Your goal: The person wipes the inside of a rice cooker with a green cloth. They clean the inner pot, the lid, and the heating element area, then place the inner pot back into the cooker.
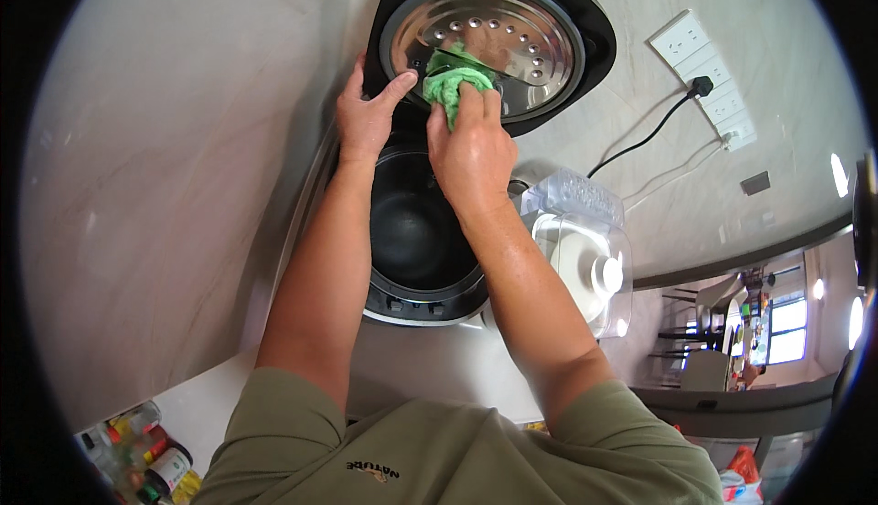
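Observation:
In front of me a black rice cooker point(425, 306) has its lid point(595, 45) raised, with a shiny metal inner plate point(507, 25) facing me. My left hand point(365, 117) grips the lid's left edge, thumb on the inner side and fingers partly hidden behind it. A bunched green cloth point(446, 86) is pinched in my right hand point(473, 151) and pressed against the lower middle of the plate, which reflects it. Below, the dark round inner pot point(418, 230) sits in the cooker body, partly covered by my right forearm.
Right of the cooker stand a clear plastic container point(573, 196) and a white round item with a knob point(607, 275) under a clear cover. A wall socket panel point(706, 69) holds a black plug point(701, 86) with its cord. Several bottles point(164, 471) show at lower left.

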`<state>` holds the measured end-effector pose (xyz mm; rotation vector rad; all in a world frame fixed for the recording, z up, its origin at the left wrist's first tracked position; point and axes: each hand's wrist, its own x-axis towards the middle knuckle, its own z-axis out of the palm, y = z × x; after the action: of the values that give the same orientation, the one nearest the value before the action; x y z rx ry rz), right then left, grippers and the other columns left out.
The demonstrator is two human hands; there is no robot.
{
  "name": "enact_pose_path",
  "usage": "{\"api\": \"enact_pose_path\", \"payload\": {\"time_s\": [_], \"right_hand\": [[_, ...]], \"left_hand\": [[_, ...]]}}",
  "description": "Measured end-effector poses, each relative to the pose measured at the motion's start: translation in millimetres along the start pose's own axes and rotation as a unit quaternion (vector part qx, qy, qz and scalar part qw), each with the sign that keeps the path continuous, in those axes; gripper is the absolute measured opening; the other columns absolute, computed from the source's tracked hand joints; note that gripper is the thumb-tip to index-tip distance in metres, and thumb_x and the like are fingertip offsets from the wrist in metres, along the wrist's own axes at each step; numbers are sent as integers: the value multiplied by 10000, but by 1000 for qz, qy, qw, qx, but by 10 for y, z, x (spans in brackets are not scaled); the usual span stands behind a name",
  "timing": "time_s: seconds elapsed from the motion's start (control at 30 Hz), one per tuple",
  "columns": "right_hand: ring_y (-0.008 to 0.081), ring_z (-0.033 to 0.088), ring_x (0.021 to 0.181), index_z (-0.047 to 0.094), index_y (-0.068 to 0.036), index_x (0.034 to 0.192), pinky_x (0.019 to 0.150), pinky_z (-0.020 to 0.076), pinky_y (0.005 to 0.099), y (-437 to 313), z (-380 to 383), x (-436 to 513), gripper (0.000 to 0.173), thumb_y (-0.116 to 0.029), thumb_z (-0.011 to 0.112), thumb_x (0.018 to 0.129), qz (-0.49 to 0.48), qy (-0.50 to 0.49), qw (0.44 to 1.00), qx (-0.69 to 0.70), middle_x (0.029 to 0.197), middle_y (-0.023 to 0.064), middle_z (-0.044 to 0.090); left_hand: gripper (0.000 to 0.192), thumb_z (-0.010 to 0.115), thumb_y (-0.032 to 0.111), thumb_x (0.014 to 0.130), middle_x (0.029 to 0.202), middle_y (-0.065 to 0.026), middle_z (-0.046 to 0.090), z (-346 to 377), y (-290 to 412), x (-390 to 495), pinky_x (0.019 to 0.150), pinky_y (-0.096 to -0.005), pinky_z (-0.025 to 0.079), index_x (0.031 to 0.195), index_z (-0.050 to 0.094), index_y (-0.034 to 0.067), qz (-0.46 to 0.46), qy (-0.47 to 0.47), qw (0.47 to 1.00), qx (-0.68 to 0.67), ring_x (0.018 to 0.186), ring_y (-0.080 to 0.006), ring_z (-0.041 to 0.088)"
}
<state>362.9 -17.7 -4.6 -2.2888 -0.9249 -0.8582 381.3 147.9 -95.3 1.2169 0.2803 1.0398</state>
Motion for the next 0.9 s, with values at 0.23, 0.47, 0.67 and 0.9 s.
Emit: {"api": "enact_pose_path", "payload": {"time_s": [0.23, 0.47, 0.67, 0.9], "right_hand": [[420, 781, 779, 647, -10, 1099, 678, 642, 514, -88, 65, 123, 275, -227, 773, 985, 9, -69, 996, -52, 1098, 201, 714], [405, 782, 792, 670, -63, 1224, 676, 636, 530, 72, 345, -134, 294, -230, 766, 1003, -12, -106, 994, -38, 1125, 169, 712], [442, 760, 975, 671, -55, 1292, 806, 626, 543, 405, 289, -387, 333, -198, 774, 1010, 58, -64, 996, 39, 1201, 186, 707], [464, 722, 984, 648, 4, 1257, 798, 592, 520, 456, 129, -176, 386, -185, 853, 991, 19, 91, 981, 173, 1128, 226, 699]], "left_hand": [[725, 977, 238, 912, 1315, -82, 810, 23, 11, -15, 1058, -327, 573, 1528, 679, 1, 3, 3, 999, -34, 1163, -135, 728], [711, 985, 228, 899, 1340, -87, 801, -1, 82, -17, 1070, -326, 564, 1502, 692, -8, -22, -18, 998, -47, 1164, -146, 730], [774, 991, 308, 887, 1341, -87, 810, 0, 49, -8, 1087, -337, 554, 1531, 680, 12, 0, 6, 1000, 13, 1201, -157, 732], [818, 997, 343, 873, 1326, -91, 816, 0, 3, -16, 1087, -335, 553, 1560, 666, 45, -14, 4, 1000, 1, 1202, -157, 738]]}}
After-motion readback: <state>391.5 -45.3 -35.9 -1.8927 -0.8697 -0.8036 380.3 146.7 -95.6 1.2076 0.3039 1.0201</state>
